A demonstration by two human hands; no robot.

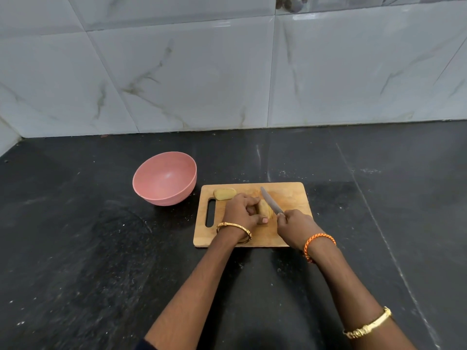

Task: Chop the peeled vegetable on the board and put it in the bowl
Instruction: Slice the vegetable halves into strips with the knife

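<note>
Wooden cutting board [290, 195] lies on the dark table [75, 248], right of the pink bowl [164, 179]. The left hand [240, 210] grips a peeled potato half [264, 208] mid-board; the right hand [295, 226] clasps a knife [271, 200], blade against it. Another half [224, 193] sits near the board's handle slot.

A peeled, pale yellow potato half [264, 209], partly sliced, lies mid wooden chopping board [285, 195]. Another half [224, 193] lies cut-side down near the board's far left corner. Just left, the pink bowl [164, 178] sits upright.
</note>
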